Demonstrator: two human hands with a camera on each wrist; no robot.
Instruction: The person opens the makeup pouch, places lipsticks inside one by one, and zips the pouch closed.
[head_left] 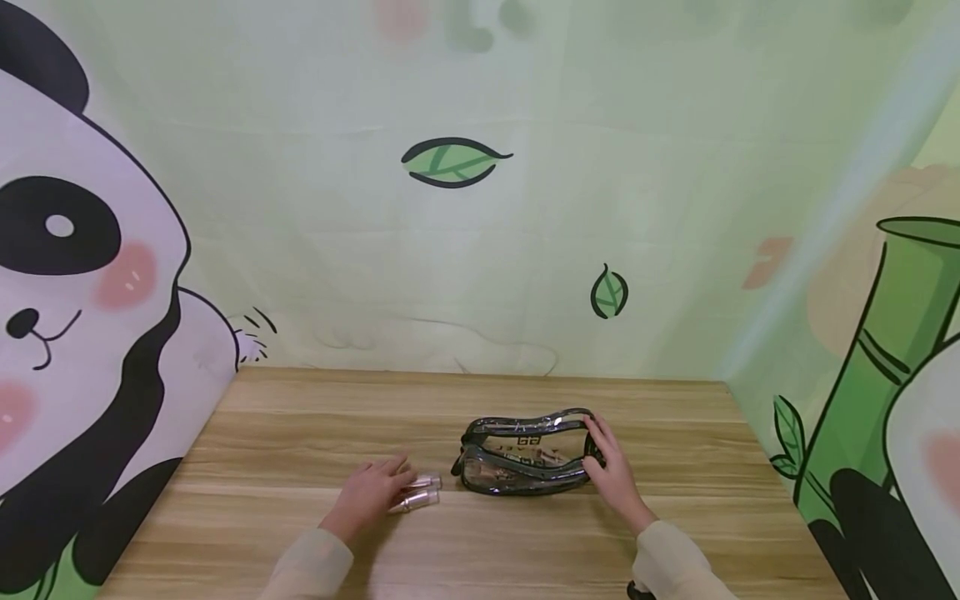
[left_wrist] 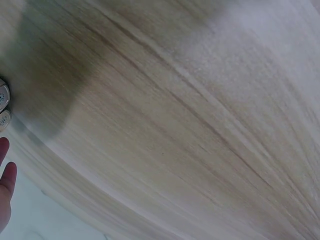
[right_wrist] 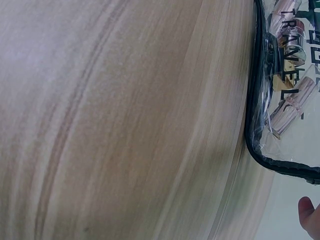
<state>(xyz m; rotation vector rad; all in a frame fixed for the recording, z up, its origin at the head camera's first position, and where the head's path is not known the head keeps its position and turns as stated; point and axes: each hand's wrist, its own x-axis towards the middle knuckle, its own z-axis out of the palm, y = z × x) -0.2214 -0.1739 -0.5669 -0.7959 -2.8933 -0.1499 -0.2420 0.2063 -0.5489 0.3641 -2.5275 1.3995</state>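
A panda-printed backdrop flanks the wood-grain table.

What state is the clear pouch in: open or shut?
Open: in the head view, the clear pouch gapes along its top, its black-trimmed edges standing well apart.

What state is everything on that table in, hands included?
Clear plastic pouch with black trim: open, mouth gaping.
Pinkish translucent cylinders inside it: lying at different angles.
Two small shiny pinkish cylinders with clear ends: side by side, partly hidden.
Bare left hand: over those two cylinders; grip unclear.
Bare right hand: thumb and fingers holding the pouch's right end.
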